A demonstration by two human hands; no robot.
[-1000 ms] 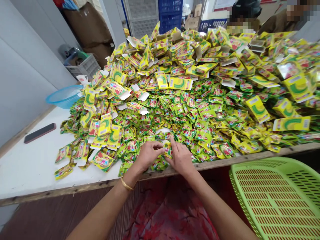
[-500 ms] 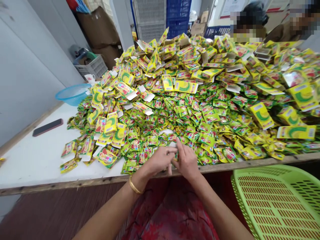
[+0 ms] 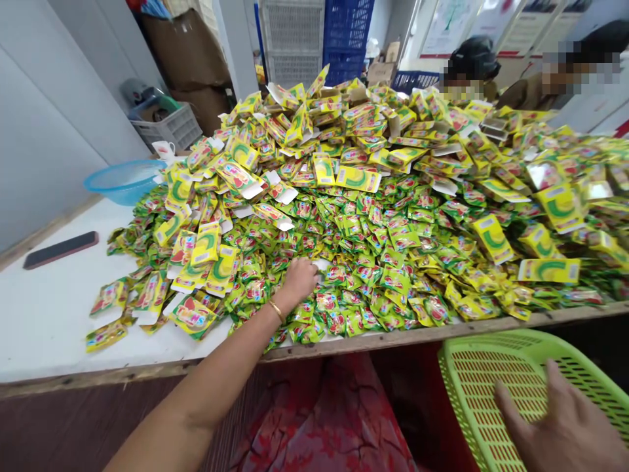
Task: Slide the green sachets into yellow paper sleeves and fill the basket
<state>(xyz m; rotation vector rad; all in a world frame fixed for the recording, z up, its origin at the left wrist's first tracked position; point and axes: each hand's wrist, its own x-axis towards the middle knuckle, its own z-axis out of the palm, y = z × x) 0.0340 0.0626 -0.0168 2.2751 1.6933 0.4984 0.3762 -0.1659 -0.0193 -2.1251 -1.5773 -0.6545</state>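
Note:
My left hand (image 3: 301, 278), with a gold bangle on its wrist, reaches into the heap of small green-and-yellow packets (image 3: 354, 262). Its fingers curl down among them, and their tips are hidden, so what they grip cannot be made out. A bit of white shows just beyond the fingertips. Over the light green plastic basket (image 3: 484, 387) at the lower right hangs my right hand (image 3: 565, 419), its thumb and fingers spread apart with nothing seen in them. The hand is slightly blurred.
Yellow cartons (image 3: 358, 178), many with raised flaps, are piled behind the packets. On the left of the white table (image 3: 44, 328) lie a dark phone-like slab (image 3: 61, 250) and a blue basin (image 3: 122, 182). Crates (image 3: 346, 39) and two people (image 3: 472, 62) are beyond.
My hands have parted from in front of the pile. The left has moved forward into the packets; the right has swung down and right, over the basket, with fingers spread.

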